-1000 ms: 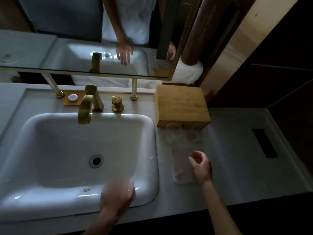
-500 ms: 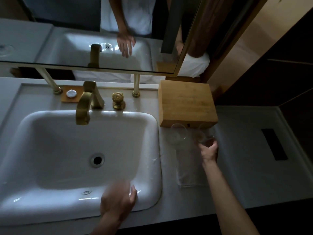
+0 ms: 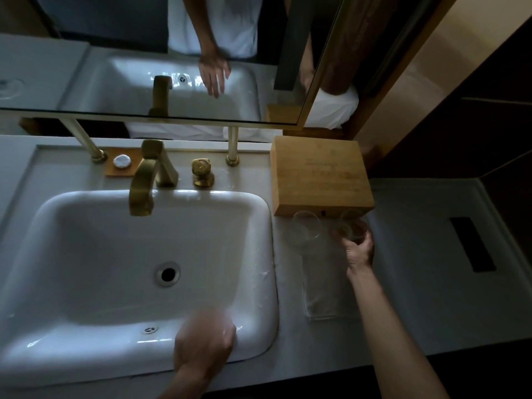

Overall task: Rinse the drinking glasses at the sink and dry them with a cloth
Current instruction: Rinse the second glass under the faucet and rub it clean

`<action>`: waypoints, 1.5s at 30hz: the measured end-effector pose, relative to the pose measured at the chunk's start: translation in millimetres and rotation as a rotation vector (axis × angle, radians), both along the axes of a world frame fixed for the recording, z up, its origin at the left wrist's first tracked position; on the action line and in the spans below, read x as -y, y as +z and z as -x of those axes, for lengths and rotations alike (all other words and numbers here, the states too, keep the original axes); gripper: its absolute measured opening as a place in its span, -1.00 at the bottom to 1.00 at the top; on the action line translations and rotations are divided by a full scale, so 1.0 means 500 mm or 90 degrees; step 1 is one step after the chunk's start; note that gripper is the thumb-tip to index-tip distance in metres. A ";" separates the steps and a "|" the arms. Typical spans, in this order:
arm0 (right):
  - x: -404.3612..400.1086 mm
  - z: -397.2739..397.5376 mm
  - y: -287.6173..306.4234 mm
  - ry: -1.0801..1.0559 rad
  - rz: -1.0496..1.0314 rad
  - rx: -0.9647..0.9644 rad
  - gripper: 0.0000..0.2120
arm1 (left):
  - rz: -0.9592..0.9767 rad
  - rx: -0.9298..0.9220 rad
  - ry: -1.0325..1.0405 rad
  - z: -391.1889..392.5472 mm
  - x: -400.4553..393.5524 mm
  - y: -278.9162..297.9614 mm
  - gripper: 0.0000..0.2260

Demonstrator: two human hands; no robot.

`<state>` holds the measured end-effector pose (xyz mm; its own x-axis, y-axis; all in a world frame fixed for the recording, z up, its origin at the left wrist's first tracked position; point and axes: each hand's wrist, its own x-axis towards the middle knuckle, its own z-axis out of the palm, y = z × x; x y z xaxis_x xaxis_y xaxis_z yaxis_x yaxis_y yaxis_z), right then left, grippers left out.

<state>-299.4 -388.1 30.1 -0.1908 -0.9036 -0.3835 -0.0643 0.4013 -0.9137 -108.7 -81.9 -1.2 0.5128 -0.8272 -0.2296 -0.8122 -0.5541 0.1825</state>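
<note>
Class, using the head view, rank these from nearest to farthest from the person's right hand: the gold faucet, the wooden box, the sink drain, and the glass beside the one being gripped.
From the right hand:
1. Free glass, just to its left on the counter.
2. Wooden box, directly behind the glasses.
3. Sink drain, farther left in the basin.
4. Gold faucet, at the sink's back edge, farthest left.

The left hand (image 3: 203, 342) lies palm down, fingers curled loosely forward, its forearm entering from the bottom edge. The right arm reaches forward and up from the lower right, wrist straight, and the right hand (image 3: 358, 249) has fingers and thumb curled round a glass (image 3: 349, 230)
</note>
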 end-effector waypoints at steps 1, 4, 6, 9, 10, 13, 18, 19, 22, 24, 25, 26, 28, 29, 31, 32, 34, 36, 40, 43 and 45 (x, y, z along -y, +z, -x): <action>-0.003 0.001 0.003 0.002 0.002 -0.001 -0.22 | -0.002 -0.002 -0.002 0.000 0.000 -0.001 -0.76; -0.006 0.015 0.007 0.010 0.019 -0.015 -0.23 | -0.008 -0.005 -0.006 -0.001 0.000 -0.004 -0.76; -0.008 0.027 0.012 0.027 0.051 -0.032 -0.27 | -0.010 -0.006 -0.007 -0.002 0.000 -0.007 -0.74; -0.013 0.042 0.032 0.054 0.085 -0.009 -0.30 | -0.012 -0.012 -0.006 -0.002 -0.003 -0.010 -0.72; -0.016 0.046 0.041 0.064 0.091 0.002 -0.30 | -0.012 -0.012 -0.005 -0.002 -0.003 -0.010 -0.72; -0.036 0.057 0.062 0.100 0.109 0.033 -0.31 | -0.018 -0.020 0.000 -0.001 -0.002 -0.004 -0.70; -0.105 0.068 0.080 0.155 0.117 0.031 -0.28 | -0.040 -0.013 0.002 -0.003 -0.005 0.001 -0.67; -0.121 0.068 0.082 0.167 0.116 0.028 -0.26 | -0.038 -0.015 -0.003 -0.004 -0.005 0.001 -0.66; -0.169 0.065 0.089 0.205 0.103 0.013 -0.24 | -0.076 -0.014 -0.041 -0.009 -0.010 -0.011 -0.64; -0.202 0.058 0.093 0.226 0.091 0.007 -0.22 | -0.105 -0.010 -0.085 -0.021 -0.017 -0.026 -0.63; -0.218 0.053 0.094 0.232 0.088 0.007 -0.19 | -0.111 0.000 -0.128 -0.027 -0.020 -0.036 -0.64; -0.234 0.047 0.093 0.238 0.087 0.006 -0.17 | -0.108 -0.006 -0.158 -0.033 -0.022 -0.035 -0.65; -0.262 0.033 0.085 0.251 0.080 -0.002 -0.19 | -0.050 -0.079 -0.136 -0.045 -0.022 -0.017 -0.68; -0.275 0.027 0.080 0.262 0.073 -0.010 -0.21 | -0.001 -0.127 -0.072 -0.050 -0.018 -0.018 -0.71; -0.301 0.011 0.074 0.293 0.063 -0.029 -0.23 | 0.041 -0.300 0.048 -0.066 -0.014 -0.008 -0.73; -0.313 0.003 0.070 0.310 0.060 -0.035 -0.24 | 0.066 -0.405 0.098 -0.076 -0.014 0.003 -0.72; -0.337 -0.018 0.065 0.341 0.056 -0.040 -0.26 | 0.149 -0.553 0.185 -0.099 -0.016 0.034 -0.72; -0.362 -0.043 0.066 0.378 0.059 -0.043 -0.26 | 0.189 -0.643 0.236 -0.127 -0.020 0.061 -0.84; -0.406 -0.103 0.089 0.442 0.053 -0.024 -0.18 | 0.223 -0.764 0.214 -0.180 -0.043 0.112 -0.79; -0.436 -0.161 0.115 0.521 0.047 -0.029 -0.17 | 0.243 -0.838 0.191 -0.210 -0.071 0.138 -0.83; -0.455 -0.200 0.131 0.572 0.054 -0.048 -0.20 | 0.265 -0.874 0.170 -0.228 -0.091 0.148 -0.76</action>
<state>-199.7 -160.6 95.5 0.5783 -0.7487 -0.3241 -0.3818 0.1027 -0.9185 5.1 -36.4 72.5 0.2375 -0.8721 -0.4279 0.2465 -0.3719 0.8949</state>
